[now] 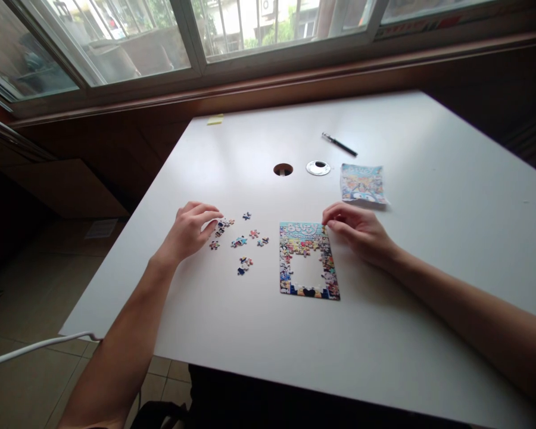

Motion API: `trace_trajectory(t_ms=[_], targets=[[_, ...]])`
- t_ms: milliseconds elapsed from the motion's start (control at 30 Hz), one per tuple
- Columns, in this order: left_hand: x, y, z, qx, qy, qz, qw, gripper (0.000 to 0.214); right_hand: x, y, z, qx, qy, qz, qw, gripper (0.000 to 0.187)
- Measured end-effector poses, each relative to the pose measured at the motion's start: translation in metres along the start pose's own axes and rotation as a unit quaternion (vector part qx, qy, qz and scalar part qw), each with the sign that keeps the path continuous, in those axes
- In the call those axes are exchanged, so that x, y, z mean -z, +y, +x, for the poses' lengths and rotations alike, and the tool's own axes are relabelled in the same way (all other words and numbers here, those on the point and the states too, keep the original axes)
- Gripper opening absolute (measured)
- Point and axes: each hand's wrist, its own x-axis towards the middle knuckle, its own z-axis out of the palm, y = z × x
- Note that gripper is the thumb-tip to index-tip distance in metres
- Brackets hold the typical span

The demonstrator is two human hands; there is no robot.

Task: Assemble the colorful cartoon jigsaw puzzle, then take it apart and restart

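A jigsaw puzzle (286, 262) lies flat on the white table, its colourful frame filled in around a bare patch in the middle. My right hand (357, 229) is at its upper right corner, fingers curled and thumb and forefinger closed on the edge. To the left, my left hand (192, 229) hovers by a small cluster of loose puzzle pieces (226, 225), thumb and forefinger apart. Several more pieces lie between that hand and the puzzle, among them a blue and red one (239, 242) and a joined-looking group (245, 265).
A crumpled printed picture sheet (362, 183) lies behind my right hand, with a black pen (339, 144) beyond it. The table (232, 322) has a round cable hole (283, 170) beside a silver ring cover (318, 168). A yellow sticky note (215, 120) is at the far edge.
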Motion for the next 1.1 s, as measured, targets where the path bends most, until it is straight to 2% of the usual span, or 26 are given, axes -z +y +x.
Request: trace_trajectory(t_ms=[167,333,400,467,533,633,667,700,833,1100], targets=[[-0.014,0.018,0.004,-0.006,0.000,0.034,0.999,0.025,-0.001,0.001,0.000,0.002,0.002,0.005,1.000,0.010],[-0.014,0.022,0.010,0.022,0.006,0.008,1.000,0.015,-0.002,0.005,0.000,0.011,0.003,0.000,1.000,0.010],[-0.012,0.025,0.011,0.023,0.020,-0.023,0.999,0.013,-0.002,0.007,0.000,0.018,0.000,-0.004,1.000,0.010],[-0.011,0.035,0.011,0.018,0.039,-0.108,0.993,0.011,-0.003,0.007,0.000,0.039,0.000,-0.016,0.999,0.010],[-0.012,0.054,0.009,0.010,0.053,-0.253,0.966,0.013,-0.005,0.003,-0.003,0.084,0.007,-0.050,0.995,0.009],[-0.016,0.093,0.001,0.009,0.036,-0.473,0.880,0.014,-0.012,-0.008,-0.011,0.183,0.009,-0.129,0.974,0.002],[-0.018,0.105,-0.003,0.012,0.021,-0.512,0.859,0.014,-0.015,-0.013,-0.014,0.214,0.008,-0.149,0.965,0.005],[-0.018,0.116,-0.006,0.014,0.014,-0.527,0.850,0.013,-0.019,-0.018,-0.019,0.241,0.004,-0.163,0.957,0.009],[-0.019,0.136,-0.014,0.006,0.017,-0.499,0.867,0.015,-0.032,-0.034,-0.034,0.307,0.001,-0.176,0.935,0.020],[-0.022,0.138,-0.011,-0.020,-0.007,-0.491,0.871,0.012,-0.041,-0.039,-0.042,0.295,0.012,-0.176,0.939,0.010]])
